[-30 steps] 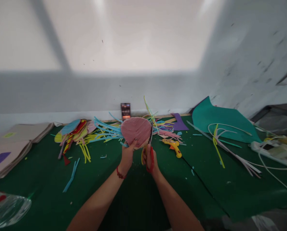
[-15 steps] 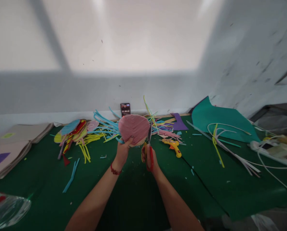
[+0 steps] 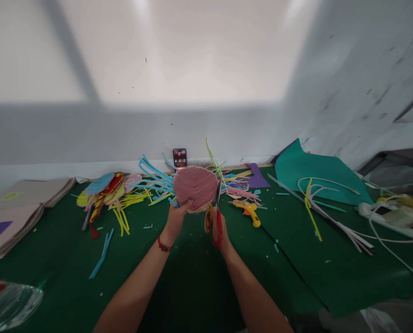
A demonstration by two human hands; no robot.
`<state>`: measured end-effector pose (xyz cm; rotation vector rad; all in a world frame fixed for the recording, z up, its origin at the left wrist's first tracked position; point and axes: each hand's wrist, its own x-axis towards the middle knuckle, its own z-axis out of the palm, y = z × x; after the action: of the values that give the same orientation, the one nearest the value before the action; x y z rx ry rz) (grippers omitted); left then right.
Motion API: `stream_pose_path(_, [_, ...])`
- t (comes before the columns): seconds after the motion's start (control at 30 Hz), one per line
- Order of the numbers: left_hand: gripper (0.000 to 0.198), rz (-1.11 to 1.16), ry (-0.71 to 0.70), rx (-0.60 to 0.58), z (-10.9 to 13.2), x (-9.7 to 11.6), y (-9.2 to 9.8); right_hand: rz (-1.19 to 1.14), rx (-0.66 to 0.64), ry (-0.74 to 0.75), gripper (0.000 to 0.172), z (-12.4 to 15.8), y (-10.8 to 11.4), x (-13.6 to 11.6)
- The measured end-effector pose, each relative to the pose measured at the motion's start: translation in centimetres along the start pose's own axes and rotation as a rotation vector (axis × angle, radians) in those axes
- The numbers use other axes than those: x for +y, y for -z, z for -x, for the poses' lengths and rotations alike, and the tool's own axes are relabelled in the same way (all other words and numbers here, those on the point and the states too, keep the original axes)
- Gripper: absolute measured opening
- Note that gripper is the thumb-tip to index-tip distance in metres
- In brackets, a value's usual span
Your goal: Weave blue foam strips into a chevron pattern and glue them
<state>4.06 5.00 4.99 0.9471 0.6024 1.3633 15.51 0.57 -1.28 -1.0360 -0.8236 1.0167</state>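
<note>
— Pale wall (image 3: 199, 55) behind, green desk (image 3: 192, 273) below. And held up at the centre?

— Rounded pink piece (image 3: 195, 187), ridged across its face, raised above the desk. Pinched at its lower left edge by the fingers of the left hand (image 3: 173, 224), thumb on the near face, red bracelet (image 3: 163, 245) at the wrist.

— And in the right hand (image 3: 224, 237)?

— Scissors (image 3: 220, 226), red and yellow at the handles, firmly grasped by the fingers. Blades pointing up beside the right edge of the pink piece; impossible to tell whether touching.

— Nearby?

— Blue strips (image 3: 157, 179) fanning out to the left of the pink piece; attached or merely behind, hard to tell. Farther left, yellow strips (image 3: 133, 199) in a loose spread. To the right of the scissors, a yellow glue gun (image 3: 250, 212) lying on the desk; beyond that, a large teal sheet (image 3: 324, 173). At the near left corner, a clear bottle (image 3: 14, 300), partly out of view.
</note>
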Motion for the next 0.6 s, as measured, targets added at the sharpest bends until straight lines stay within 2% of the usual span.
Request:
stream_pose_path(0.43, [0.044, -0.01, 0.027, 0.027, -0.1, -0.2, 0.1, 0.001, 0.073, -0.123, 0.059, 0.7, -0.7, -1.3])
stream_pose_path(0.6, [0.046, 0.021, 0.04, 0.033, -0.3, 0.6, 0.2, -0.024, 0.014, -0.052, 0.055, 0.4, -0.5, -0.7])
